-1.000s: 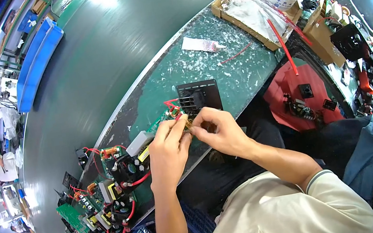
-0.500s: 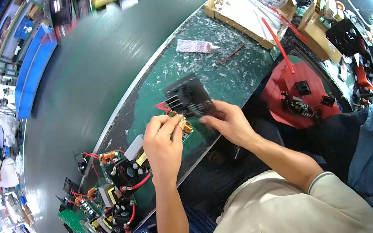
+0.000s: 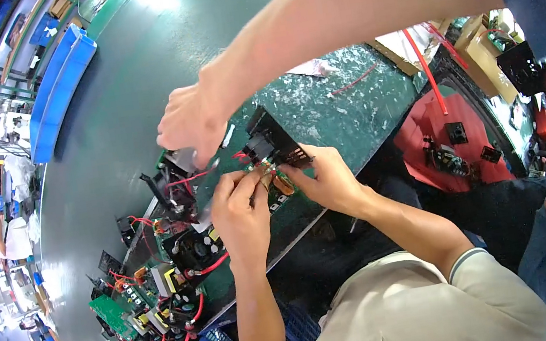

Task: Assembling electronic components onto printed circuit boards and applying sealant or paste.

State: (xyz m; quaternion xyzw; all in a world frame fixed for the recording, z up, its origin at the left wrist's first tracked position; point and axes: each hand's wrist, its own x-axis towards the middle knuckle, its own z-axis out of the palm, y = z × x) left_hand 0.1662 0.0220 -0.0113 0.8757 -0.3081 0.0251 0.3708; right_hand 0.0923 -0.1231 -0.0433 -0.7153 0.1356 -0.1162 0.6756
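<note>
Both my hands hold a circuit board assembly above the green bench. It has a black slotted panel (image 3: 276, 135), a yellow-brown coil (image 3: 283, 184) and red wires. My left hand (image 3: 241, 200) pinches parts at the board's left side, fingertips pressed together. On the other side, my right hand (image 3: 324, 178) grips the panel's lower end and the board's edge. A co-worker's hand (image 3: 192, 122) reaches across from the upper right, over another black-panelled assembly (image 3: 176, 190) just left of my left hand; whether it grips that one is hidden.
Several wired circuit assemblies (image 3: 154, 294) crowd the bench to the left. A white tube (image 3: 311, 68) and a thin red wire (image 3: 355, 80) lie behind my hands. To the right, a red sheet (image 3: 414, 124) bears small black parts, near a cardboard box (image 3: 486, 61). Blue bins (image 3: 61, 96) stand far left.
The co-worker's arm has come in across the bench, and a black-panelled assembly now stands beside my left hand. The panel I hold has tilted more upright; my right fingers have shifted toward the board.
</note>
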